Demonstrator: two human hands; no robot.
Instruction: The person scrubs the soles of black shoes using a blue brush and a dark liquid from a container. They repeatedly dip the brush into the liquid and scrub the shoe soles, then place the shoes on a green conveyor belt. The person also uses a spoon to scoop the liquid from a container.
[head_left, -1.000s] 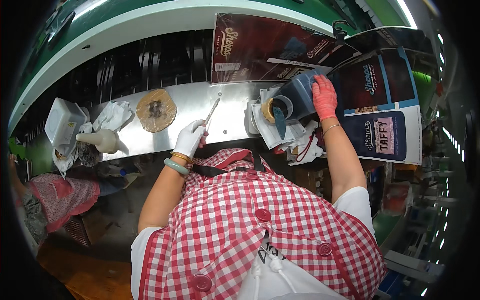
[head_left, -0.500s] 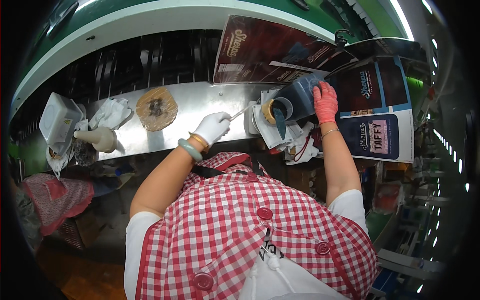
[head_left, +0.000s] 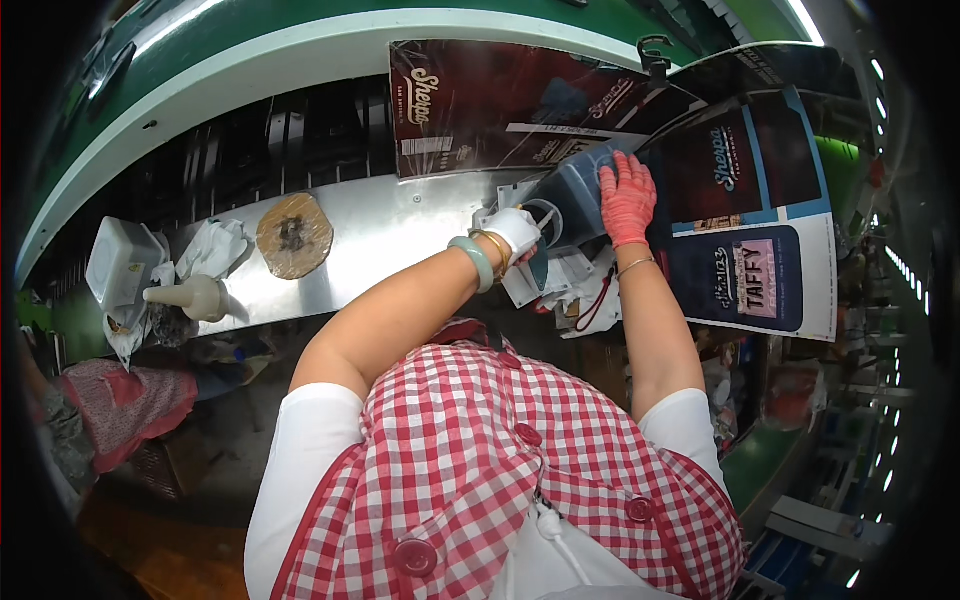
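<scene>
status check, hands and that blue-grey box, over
Left hand in white glove at the box opening, gripping a thin tool. Right hand in red glove flat on the box side. Paper scraps beneath, nothing blocking.

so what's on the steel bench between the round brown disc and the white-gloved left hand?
Head view: bare steel bench between the brown disc and the left hand; nothing lies there.

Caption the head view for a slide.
White-gloved left hand brushes inside a blue box steadied by red-gloved right hand.

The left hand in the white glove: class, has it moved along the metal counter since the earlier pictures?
Yes. The left hand went rightward, away from the round brown disc, to the dark box.
</scene>
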